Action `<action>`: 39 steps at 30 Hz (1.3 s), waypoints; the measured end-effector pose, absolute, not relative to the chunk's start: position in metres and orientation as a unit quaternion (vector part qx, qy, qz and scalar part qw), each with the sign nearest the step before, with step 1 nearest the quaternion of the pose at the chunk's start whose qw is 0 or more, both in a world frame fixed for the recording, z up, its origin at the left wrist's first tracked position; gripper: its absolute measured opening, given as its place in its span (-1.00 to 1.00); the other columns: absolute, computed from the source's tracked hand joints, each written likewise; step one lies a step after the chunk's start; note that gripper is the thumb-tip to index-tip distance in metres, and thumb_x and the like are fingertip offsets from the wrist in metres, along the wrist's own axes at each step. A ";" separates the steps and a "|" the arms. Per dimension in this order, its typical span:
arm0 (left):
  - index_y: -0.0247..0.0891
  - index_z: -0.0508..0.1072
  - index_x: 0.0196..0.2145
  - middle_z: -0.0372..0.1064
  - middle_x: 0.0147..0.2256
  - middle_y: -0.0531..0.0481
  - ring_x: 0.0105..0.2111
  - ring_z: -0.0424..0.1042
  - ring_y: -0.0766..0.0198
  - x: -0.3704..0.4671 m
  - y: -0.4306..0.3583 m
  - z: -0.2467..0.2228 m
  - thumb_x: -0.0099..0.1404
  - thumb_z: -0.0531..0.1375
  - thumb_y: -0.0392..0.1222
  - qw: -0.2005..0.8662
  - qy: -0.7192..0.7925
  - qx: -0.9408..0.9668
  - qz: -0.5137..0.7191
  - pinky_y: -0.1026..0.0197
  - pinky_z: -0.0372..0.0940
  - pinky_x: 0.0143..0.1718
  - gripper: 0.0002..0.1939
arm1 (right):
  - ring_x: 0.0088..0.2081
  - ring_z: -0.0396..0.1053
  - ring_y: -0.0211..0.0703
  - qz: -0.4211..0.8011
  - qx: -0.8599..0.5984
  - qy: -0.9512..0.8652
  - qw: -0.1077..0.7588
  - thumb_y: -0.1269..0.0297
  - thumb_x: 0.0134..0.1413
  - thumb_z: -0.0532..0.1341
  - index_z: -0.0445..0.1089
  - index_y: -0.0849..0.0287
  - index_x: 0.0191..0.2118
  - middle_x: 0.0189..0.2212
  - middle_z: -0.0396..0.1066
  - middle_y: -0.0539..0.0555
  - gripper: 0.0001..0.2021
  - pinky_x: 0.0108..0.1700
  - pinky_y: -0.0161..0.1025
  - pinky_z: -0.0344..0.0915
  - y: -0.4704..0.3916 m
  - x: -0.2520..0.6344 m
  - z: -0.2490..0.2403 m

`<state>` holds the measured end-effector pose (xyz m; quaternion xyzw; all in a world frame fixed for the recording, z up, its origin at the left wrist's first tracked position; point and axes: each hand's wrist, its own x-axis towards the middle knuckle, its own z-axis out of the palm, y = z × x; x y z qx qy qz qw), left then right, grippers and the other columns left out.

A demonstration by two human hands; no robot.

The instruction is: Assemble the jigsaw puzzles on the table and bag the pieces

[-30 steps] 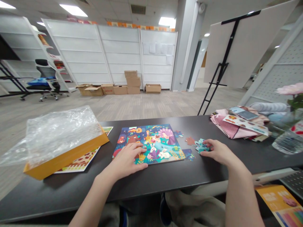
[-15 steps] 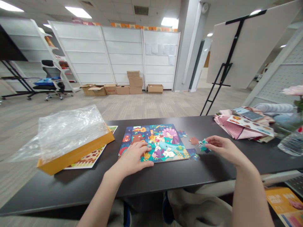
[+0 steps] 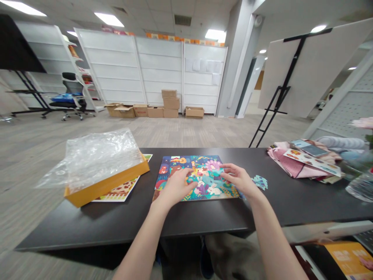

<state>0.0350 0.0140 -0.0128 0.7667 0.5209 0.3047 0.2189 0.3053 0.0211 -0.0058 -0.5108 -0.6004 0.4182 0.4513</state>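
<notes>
A colourful animal jigsaw puzzle [image 3: 214, 190] lies flat in front of me on the dark table. My left hand [image 3: 177, 186] rests over its left-middle part, thumb spread from the fingers, and holds nothing that I can see. Above the puzzle's right side is my right hand [image 3: 237, 178], its fingers apart and bent a little; no piece can be made out in them. Teal puzzle pieces [image 3: 260, 182] lie on the table to the right of that hand. My right hand and wrist hide the puzzle's right edge and most of whatever lies beside it.
On the left, an orange box [image 3: 107, 182] with clear plastic wrap [image 3: 101, 155] sits partly over a printed board [image 3: 125, 190]. Pink cloths [image 3: 279, 159] with a phone [image 3: 316, 150] and a sticker sheet [image 3: 311, 161] are at right, near a clear vase [image 3: 359, 186].
My right hand has left the teal pieces and moved left over the puzzle. My left hand stays on the puzzle, its thumb drawn further in. The view has shifted slightly.
</notes>
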 end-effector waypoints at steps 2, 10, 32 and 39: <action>-0.23 0.48 -0.01 0.54 -0.05 -0.16 -0.04 0.53 0.02 0.042 0.016 -0.012 0.23 0.30 -0.12 0.270 0.494 0.751 0.344 0.02 0.39 0.03 -0.63 | -0.44 0.48 -0.21 0.432 -0.502 -0.596 0.454 0.01 -0.16 0.45 0.49 0.12 -0.15 -0.36 0.46 -0.01 -0.55 -0.41 -0.28 0.38 0.022 0.289 -0.005; -0.28 0.42 -0.06 0.53 -0.42 -0.01 -0.40 0.58 0.20 0.057 0.021 -0.009 0.21 0.27 -0.26 0.443 0.441 0.645 0.439 0.20 0.46 -0.31 -0.68 | -0.40 0.52 -0.16 0.489 -0.463 -0.573 0.468 -0.02 -0.15 0.45 0.32 0.09 -0.28 -0.46 0.48 -0.04 -0.58 -0.41 -0.29 0.38 0.023 0.249 -0.010; -0.23 0.45 -0.17 0.55 -0.25 -0.08 -0.22 0.56 0.18 0.039 0.030 -0.013 0.32 0.13 -0.33 0.254 0.521 0.678 0.452 0.14 0.44 -0.12 -0.84 | -0.45 0.51 -0.05 0.344 -0.550 -0.547 0.530 -0.07 -0.20 0.42 0.40 0.13 -0.41 -0.51 0.52 0.10 -0.61 -0.46 -0.23 0.36 0.031 0.265 -0.021; -0.22 0.48 -0.06 0.54 -0.05 -0.16 -0.02 0.51 -0.01 0.035 0.025 -0.015 0.33 0.10 -0.38 0.085 0.592 0.758 0.260 -0.01 0.33 0.04 -0.73 | -0.44 0.53 -0.03 0.326 -0.559 -0.586 0.489 0.09 -0.10 0.33 0.41 0.12 -0.42 -0.51 0.54 0.09 -0.78 -0.44 -0.22 0.37 0.035 0.259 -0.022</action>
